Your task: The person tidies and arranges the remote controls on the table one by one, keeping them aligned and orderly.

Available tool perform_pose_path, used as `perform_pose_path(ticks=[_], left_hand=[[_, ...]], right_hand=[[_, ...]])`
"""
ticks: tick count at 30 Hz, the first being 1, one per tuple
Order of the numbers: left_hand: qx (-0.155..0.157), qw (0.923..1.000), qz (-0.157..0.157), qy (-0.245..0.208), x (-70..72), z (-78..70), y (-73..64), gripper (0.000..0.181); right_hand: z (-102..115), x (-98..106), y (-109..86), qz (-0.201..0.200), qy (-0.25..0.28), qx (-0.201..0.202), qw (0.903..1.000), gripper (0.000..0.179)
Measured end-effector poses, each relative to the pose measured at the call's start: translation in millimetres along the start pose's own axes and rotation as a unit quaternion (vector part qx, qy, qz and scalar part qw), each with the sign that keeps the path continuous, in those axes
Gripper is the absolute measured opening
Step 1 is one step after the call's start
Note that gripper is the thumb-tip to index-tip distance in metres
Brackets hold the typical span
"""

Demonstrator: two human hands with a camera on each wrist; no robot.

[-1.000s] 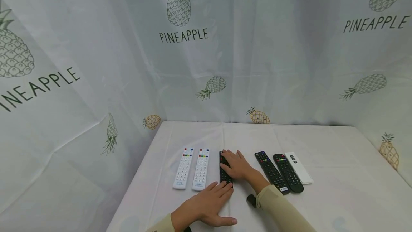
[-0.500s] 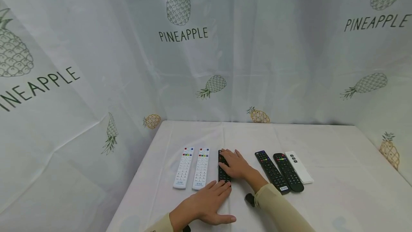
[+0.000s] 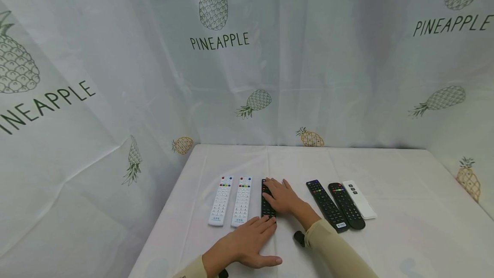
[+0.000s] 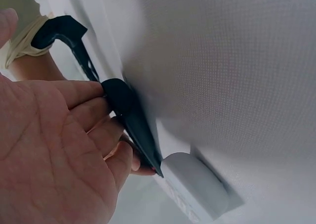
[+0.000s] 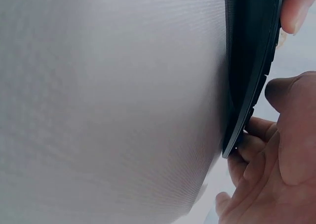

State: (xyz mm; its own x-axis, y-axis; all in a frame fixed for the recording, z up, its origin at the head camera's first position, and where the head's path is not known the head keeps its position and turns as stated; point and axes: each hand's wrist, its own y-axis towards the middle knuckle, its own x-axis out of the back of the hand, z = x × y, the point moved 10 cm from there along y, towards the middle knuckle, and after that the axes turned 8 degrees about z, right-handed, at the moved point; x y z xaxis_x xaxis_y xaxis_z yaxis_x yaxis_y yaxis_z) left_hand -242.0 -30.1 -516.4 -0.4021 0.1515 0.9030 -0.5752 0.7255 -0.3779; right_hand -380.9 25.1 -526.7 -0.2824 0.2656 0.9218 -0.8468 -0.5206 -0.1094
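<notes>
A black remote control [image 3: 268,206] lies lengthwise on the table, right of two white remotes, partly hidden under my hands. My left hand [image 3: 248,243] is stretched out flat, fingertips on the remote's near end and thumb spread to the right. My right hand [image 3: 283,197] rests from the right over the far half, fingers extended to its far end. In the left wrist view, the left fingertips meet the rounded end of the black remote [image 4: 138,127]. In the right wrist view, the right fingers reach the remote's [image 5: 252,61] far tip and the thumb hovers by its buttons.
Two white remotes, one on the left [image 3: 221,200] and one closer [image 3: 242,200], lie side by side. Further right are two black remotes [image 3: 327,205] [image 3: 346,206] and a slim white remote [image 3: 359,200]. A pineapple-print curtain [image 3: 332,63] stands behind the white table [image 3: 401,192].
Both hands and the black remote have shifted slightly to the left, closer to the white pair. The other remotes stay where they were.
</notes>
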Motion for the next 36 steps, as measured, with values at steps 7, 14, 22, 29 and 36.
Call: perform_pose_path(ticks=[7, 14, 22, 29, 36], left_hand=[[0.01, 1.0, 0.0, -0.001, 3.8, 0.0, -3.4, 0.088], [0.018, 0.9998, -0.001, -0.002, 5.9, 1.4, -6.1, 0.088], [0.015, 0.9999, -0.001, -0.005, 4.1, 1.4, -7.3, 0.087], [0.009, 0.9999, -0.001, 0.003, 2.2, 1.7, -8.3, 0.088], [0.012, 0.9999, -0.001, 0.007, 2.9, 1.7, -9.0, 0.088]], right_hand=[[0.6, -1.3, 2.9, 0.007, 0.001, -0.001, 1.0, 0.051], [-1.9, -2.9, 5.3, 0.014, 0.001, -0.009, 0.9999, 0.053], [0.6, -6.7, 5.9, 0.011, 0.001, 0.007, 0.9999, 0.053], [3.2, -6.5, 6.5, 0.012, 0.009, 0.007, 0.9999, 0.053], [4.2, -5.9, 6.8, 0.014, 0.012, 0.004, 0.9998, 0.054]])
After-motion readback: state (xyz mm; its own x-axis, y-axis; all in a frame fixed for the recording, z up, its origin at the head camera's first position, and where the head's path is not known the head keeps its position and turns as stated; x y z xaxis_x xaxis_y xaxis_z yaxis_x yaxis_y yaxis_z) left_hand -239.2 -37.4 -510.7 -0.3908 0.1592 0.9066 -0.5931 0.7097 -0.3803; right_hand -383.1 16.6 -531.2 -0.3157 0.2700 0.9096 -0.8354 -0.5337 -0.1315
